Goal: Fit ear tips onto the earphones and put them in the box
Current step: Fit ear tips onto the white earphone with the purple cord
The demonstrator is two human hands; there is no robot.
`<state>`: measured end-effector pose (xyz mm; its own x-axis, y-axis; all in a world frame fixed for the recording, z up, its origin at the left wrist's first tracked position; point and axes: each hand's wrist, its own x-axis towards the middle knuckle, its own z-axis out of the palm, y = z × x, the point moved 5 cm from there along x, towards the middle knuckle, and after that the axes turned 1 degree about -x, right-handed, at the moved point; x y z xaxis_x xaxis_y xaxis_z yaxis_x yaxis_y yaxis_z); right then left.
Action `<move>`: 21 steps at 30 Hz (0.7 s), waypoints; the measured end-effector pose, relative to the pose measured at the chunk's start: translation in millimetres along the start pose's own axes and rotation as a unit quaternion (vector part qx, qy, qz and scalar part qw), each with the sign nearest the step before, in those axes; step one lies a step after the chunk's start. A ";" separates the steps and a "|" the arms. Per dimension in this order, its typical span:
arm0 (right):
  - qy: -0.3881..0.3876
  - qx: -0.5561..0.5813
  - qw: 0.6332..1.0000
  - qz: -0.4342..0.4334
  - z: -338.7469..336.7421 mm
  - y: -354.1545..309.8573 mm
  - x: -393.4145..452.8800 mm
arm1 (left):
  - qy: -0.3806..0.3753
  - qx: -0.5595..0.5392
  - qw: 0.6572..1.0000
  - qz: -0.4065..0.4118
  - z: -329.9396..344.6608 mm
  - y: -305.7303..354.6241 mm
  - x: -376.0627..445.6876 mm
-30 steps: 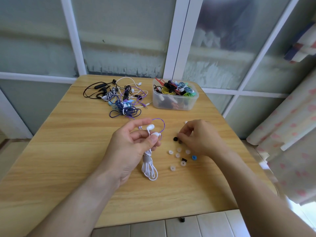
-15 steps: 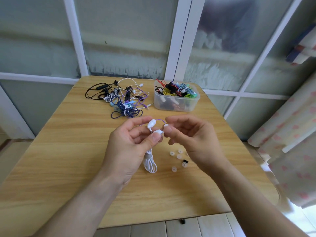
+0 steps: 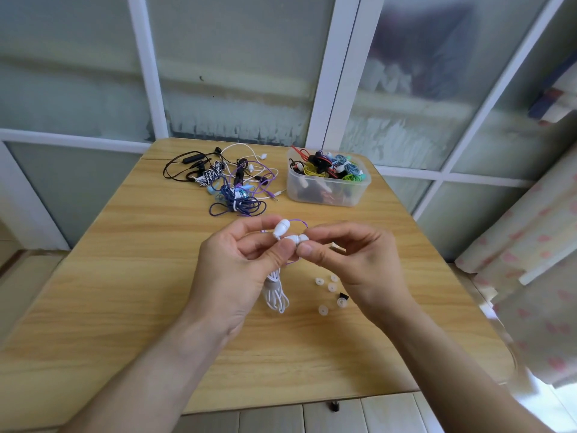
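desk (image 3: 131,323): pale wood, carrying everything here; both forearms reach in from the near edge.
loose ear tips (image 3: 331,287): a small scatter of clear ones and one black, lying on the desk just below the right hand.
left hand (image 3: 237,270): grip closed on the white earphones (image 3: 285,232), thumb and fingers pinching the two buds; the bundled white cord hangs below the palm, touching the desk.
right hand (image 3: 352,260): grip closed, thumb and forefinger pinching a pale ear tip against the end of the lower bud.
risk: the tip could go on crooked or pop off and roll away if pushed at an angle, being soft and small; the hanging cord could sweep the loose ear tips about.
change: a second ago the right hand was down among the loose ear tips picking one; now it has come up to meet the bud.
tangle of earphones (image 3: 231,182): waiting at the far left.
box (image 3: 327,189): clear plastic, far right, already holding coloured earphones.
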<state>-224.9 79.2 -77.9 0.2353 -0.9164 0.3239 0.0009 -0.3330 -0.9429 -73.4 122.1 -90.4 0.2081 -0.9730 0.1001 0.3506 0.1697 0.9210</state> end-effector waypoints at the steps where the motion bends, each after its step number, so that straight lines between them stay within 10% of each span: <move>1: -0.006 0.004 1.000 -0.008 0.8 -1.3 -0.2 | 0.004 -0.005 1.000 -0.001 -0.2 0.1 0.1; 21: -0.106 0.003 0.994 0.024 -2.9 -8.1 1.9 | -0.019 0.041 0.998 -0.033 -0.9 -1.0 0.0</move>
<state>-227.3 79.5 -69.5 0.4350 -0.8632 0.2562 -0.0096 -0.2890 -0.9573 -72.9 122.1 -91.7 0.1523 -0.9871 0.0500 0.2872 0.0926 0.9534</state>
